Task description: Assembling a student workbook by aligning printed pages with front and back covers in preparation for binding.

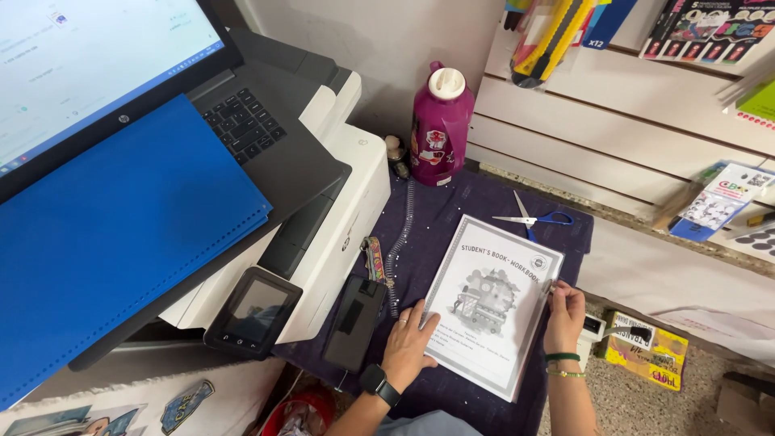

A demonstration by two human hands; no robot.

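A white workbook with a grey drawing on its cover lies on a dark purple cloth. My left hand, with a black watch on the wrist, rests flat on the book's lower left corner, fingers spread. My right hand, wearing green bracelets, pinches the book's right edge. A clear plastic spiral coil lies just left of the book. Blue-handled scissors lie beyond the book's top edge.
A black phone lies left of the coil beside a white printer. An open laptop with a blue perforated sheet sits on the printer. A magenta bottle stands at the back. A yellow box sits right.
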